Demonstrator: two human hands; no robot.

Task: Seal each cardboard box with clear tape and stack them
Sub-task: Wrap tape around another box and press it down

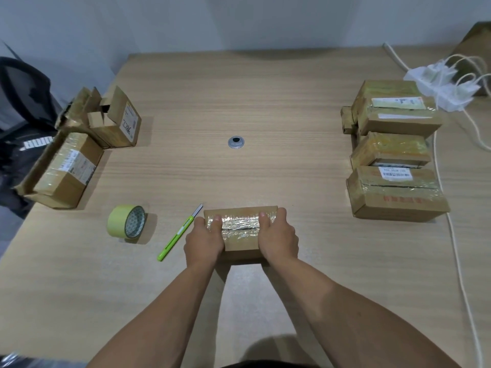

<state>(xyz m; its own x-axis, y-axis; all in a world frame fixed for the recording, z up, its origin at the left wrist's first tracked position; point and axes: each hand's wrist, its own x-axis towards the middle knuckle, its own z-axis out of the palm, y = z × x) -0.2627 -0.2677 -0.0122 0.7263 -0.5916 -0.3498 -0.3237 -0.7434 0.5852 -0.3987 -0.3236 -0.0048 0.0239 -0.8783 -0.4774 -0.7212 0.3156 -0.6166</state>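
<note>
Pale wood-grain tabletop (265, 102) carries a small brown cardboard box (240, 244) at its near centre, both ends gripped by the left hand (203, 240) and right hand (277, 239), thumbs (217, 219) pressing its crinkled clear tape (240, 224) down, probably to bond the seam.

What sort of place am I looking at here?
Likely an office used for packing parcels: a wooden desk with a cable hole, taped cardboard boxes at its right, and a tape roll.
</note>
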